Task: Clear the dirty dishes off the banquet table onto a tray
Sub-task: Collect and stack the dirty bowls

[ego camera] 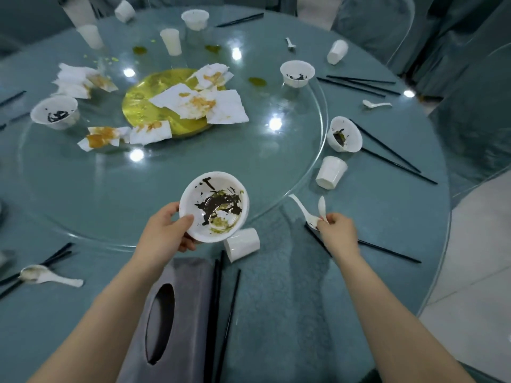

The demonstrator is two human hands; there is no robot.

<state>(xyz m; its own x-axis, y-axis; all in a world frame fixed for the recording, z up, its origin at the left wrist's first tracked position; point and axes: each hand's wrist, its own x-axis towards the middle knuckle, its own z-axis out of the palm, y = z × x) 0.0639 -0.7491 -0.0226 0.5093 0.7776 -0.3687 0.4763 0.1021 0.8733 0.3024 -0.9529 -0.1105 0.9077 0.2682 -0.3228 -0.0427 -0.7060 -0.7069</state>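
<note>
My left hand point(166, 230) grips the near rim of a white bowl point(215, 205) smeared with dark and green sauce, held above the round table's near edge. My right hand point(336, 229) is closed on two white spoons point(309, 214), their handles sticking up and to the left. A tipped white cup point(242, 243) lies just below the bowl. Other dirty bowls stand at the right point(344, 134), the far right point(297, 73) and the left point(54, 111). No tray is in view.
Black chopsticks point(392, 158) lie scattered around the teal table point(387, 217). Stained napkins point(199, 103) cover a gold plate point(143, 106) on the glass turntable. A grey tissue box point(171, 319) sits near me. More cups point(330, 172) and a spoon point(49, 276) lie about.
</note>
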